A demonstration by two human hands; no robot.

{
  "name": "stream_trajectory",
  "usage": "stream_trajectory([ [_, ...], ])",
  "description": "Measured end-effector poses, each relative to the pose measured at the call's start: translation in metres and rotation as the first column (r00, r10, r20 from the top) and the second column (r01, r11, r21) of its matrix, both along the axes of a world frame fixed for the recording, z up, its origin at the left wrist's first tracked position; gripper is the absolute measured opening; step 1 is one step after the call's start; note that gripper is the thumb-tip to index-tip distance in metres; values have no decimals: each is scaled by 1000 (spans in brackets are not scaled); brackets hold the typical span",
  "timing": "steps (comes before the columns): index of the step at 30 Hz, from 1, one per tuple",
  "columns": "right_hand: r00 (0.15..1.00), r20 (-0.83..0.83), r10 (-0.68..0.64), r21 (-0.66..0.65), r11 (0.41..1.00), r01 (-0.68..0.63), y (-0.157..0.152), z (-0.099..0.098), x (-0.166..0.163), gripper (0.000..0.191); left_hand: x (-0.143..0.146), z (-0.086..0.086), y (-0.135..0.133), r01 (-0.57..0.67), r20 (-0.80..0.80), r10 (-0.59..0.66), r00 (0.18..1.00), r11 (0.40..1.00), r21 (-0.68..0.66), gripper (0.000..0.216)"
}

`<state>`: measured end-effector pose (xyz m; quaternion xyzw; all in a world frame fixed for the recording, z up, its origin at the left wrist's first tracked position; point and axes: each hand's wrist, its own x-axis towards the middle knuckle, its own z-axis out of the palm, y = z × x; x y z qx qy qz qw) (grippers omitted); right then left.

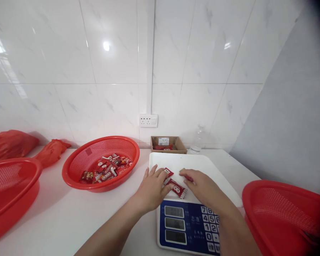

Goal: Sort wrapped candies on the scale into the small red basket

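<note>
On the white pan point(216, 174) of a digital scale point(188, 227) lie small red snack packets point(177, 188) with checked ends. My left hand point(153, 186) rests over them from the left, fingers spread, its thumb and fingertips touching the packets. Just to the right, my right hand point(202, 185) is closed, with a bit of red wrapper point(187, 177) showing between thumb and fingers; most of that packet is hidden. The scale's blue panel has three displays, and my right forearm covers part of its keys.
A red basket point(69, 174) of mixed wrapped snacks stands left of the scale. Other red baskets point(29, 202) point(258, 199) flank the table. Behind the pan are a cardboard box point(180, 144) and a clear plastic container point(198, 140). Red bags point(13, 142) lie at the far left.
</note>
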<state>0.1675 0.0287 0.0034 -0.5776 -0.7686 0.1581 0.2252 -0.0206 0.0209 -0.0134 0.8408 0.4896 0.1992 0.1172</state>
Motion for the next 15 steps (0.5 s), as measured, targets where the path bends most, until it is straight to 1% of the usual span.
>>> stream_trajectory([
  [3,989,93,-113,42,993,110,9,-7,12,31,1,1,-2,22,-21,-21,1000,999,49,35],
  [5,984,117,-134,22,991,132,14,-12,15,31,1,1,-3,29,-40,-27,999,997,65,35],
  [10,992,93,-83,-11,996,84,20,-18,7,33,1,0,-2,47,-57,-44,997,998,50,35],
  [13,997,71,-19,-13,1000,20,18,-17,-1,32,0,-1,-1,56,-63,-54,997,998,40,34],
  [15,998,64,-1,-11,1000,2,16,-15,-4,32,0,-2,-2,59,-66,-57,996,998,34,34],
])
